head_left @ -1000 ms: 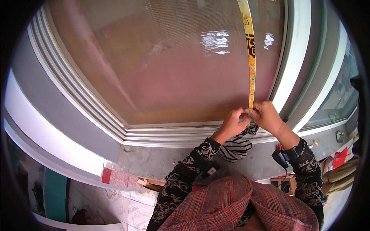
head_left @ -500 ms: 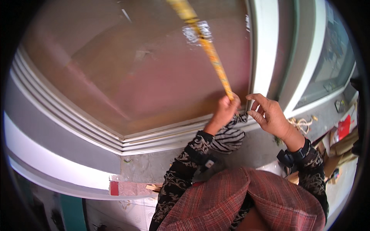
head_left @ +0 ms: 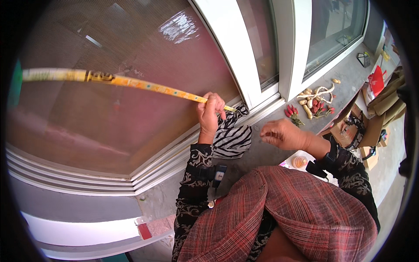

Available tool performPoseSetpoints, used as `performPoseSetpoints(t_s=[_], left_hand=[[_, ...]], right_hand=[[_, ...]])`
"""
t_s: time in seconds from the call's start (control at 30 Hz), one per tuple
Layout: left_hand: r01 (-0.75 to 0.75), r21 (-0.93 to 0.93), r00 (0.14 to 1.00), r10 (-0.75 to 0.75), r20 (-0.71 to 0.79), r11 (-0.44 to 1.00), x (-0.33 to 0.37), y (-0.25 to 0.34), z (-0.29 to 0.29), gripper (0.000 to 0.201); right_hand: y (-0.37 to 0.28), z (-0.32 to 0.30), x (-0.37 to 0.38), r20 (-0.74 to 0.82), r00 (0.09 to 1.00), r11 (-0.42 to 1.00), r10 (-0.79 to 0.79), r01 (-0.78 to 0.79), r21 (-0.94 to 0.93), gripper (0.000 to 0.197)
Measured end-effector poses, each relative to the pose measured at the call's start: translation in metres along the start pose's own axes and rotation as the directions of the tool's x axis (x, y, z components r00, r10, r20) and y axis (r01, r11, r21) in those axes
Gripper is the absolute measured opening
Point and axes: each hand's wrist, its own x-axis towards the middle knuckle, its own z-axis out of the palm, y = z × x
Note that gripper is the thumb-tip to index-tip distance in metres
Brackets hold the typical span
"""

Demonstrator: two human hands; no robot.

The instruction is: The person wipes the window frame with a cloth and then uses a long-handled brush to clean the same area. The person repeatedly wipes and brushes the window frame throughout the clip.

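Observation:
My left hand (head_left: 208, 114) is closed around a long yellow-orange patterned stick (head_left: 157, 89), near its lower end. From there the stick reaches left across the window screen, and its far part is blurred. Just below that end, a black-and-white zebra-striped cloth (head_left: 232, 142) hangs against the sill beside my left wrist; whether it is fastened to the stick I cannot tell. To the right, my right hand (head_left: 283, 134) hovers apart from the stick over the grey ledge, fingers loosely bent and thumb a little apart. Nothing shows in it.
White window frames (head_left: 238, 48) and a ridged sliding track (head_left: 161, 178) border the screen (head_left: 144, 118). Red chillies (head_left: 293, 112) and pale, knobbly roots or pods (head_left: 307, 107) lie on the ledge (head_left: 273, 163). Farther right stand an open cardboard box (head_left: 371, 124) and a red bag (head_left: 376, 83).
The stick has swung from pointing up and away to lying leftward across the screen. My left hand has shifted left, and my right hand has drawn back with its fingers bent more.

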Motion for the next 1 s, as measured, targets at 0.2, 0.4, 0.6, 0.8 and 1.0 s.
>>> performPoseSetpoints(t_s=[0.2, 0.4, 0.6, 0.8, 1.0], left_hand=[[-0.042, -0.016, 0.981, 0.038, -0.193, 0.999, -0.02, 0.012, -0.018, 0.03], [-0.042, 0.062, 0.966, 0.056, -0.251, 0.997, -0.054, 0.04, -0.06, 0.031], [0.016, 0.149, 0.937, 0.037, -0.347, 0.989, -0.106, 0.078, -0.114, 0.032], [-0.025, 0.097, 0.87, 0.07, -0.488, 0.995, -0.14, 0.1, -0.158, 0.034], [-0.208, 0.014, 0.741, 0.167, -0.65, 0.978, -0.152, 0.081, -0.143, 0.032]], right_hand=[[0.018, 0.005, -0.024, 0.059, 0.992, 0.994, 0.109, -0.109, -0.004, 0.009], [0.035, 0.005, -0.039, 0.06, 0.978, 0.98, 0.198, -0.199, 0.017, 0.007], [0.036, 0.007, -0.044, 0.026, 0.953, 0.943, 0.303, -0.304, 0.14, 0.005], [0.035, 0.01, -0.048, -0.009, 0.932, 0.922, 0.363, -0.357, 0.151, 0.004], [0.045, 0.024, -0.049, -0.136, 0.96, 0.969, 0.247, -0.243, 0.042, 0.005]])
